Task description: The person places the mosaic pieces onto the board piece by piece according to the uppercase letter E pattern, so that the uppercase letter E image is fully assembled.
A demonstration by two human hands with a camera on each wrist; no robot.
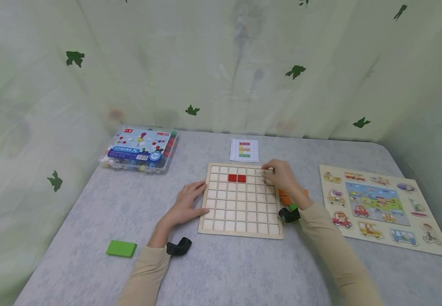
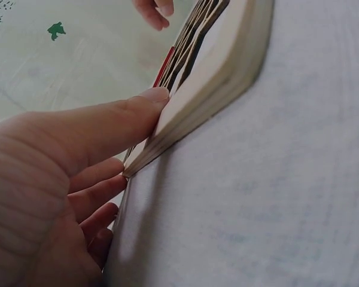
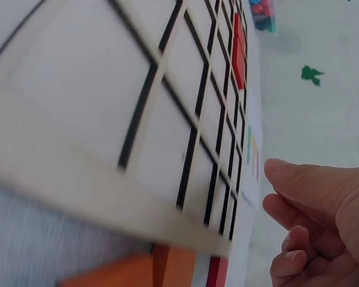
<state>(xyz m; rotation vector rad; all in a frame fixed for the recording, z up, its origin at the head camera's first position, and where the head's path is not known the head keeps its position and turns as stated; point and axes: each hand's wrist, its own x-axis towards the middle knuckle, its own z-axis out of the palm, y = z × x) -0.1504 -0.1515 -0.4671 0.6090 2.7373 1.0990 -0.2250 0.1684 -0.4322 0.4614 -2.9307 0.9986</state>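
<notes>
A wooden grid board (image 1: 240,235) lies on the table, with two red square tiles (image 1: 237,178) side by side in its second row. My left hand (image 1: 185,203) rests against the board's left edge, thumb and fingers extended; the left wrist view shows the thumb pressing the rim. Over the board's far right corner hovers my right hand (image 1: 280,175). Its thumb and fingers (image 3: 293,185) are loosely bent in the right wrist view, with nothing visible between them. Orange blocks (image 1: 284,197) and a green block (image 1: 292,207) lie right of the board, partly hidden by the right arm.
Behind the board lies a card with a coloured square pattern (image 1: 244,144). A clear box of coloured parts (image 1: 140,148) stands at the back left. A vehicle picture puzzle (image 1: 377,204) lies at right, a green block (image 1: 121,248) at front left.
</notes>
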